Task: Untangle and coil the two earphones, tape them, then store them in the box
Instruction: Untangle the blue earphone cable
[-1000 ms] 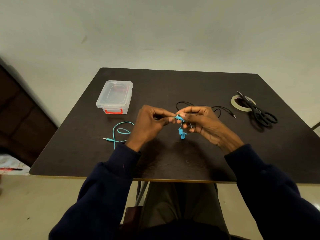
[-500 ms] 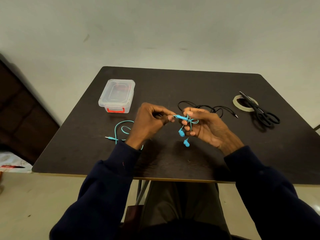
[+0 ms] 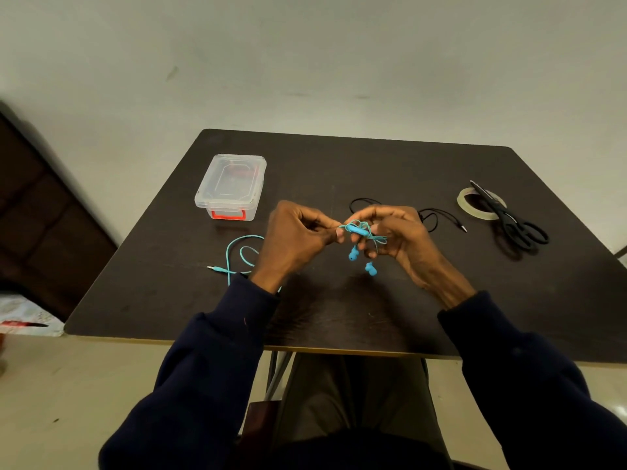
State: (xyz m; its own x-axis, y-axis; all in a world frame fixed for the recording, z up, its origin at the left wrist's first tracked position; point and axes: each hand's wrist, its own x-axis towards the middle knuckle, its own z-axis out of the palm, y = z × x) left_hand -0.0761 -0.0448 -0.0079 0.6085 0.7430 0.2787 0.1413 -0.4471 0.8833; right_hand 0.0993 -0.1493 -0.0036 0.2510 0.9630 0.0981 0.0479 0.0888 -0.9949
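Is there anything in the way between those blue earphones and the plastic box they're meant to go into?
The clear lid is on the box, so that blocks entry. Otherwise nothing visible lies on the table between the box and the blue earphones, which the left hand and right hand pinch.

A plain room, in a home or a small office; I cannot tell which. A dark wooden table (image 3: 441, 317) stands against a bare, marked pale wall (image 3: 339, 62) on a pale hard floor (image 3: 68, 401). A dark panelled door or cabinet (image 3: 40, 215) stands at the left, with a patterned cloth (image 3: 23, 313) at its foot. Small desk things lie on the table: a clear plastic box (image 3: 230, 184), a tape roll (image 3: 465, 205) and black scissors (image 3: 519, 228).
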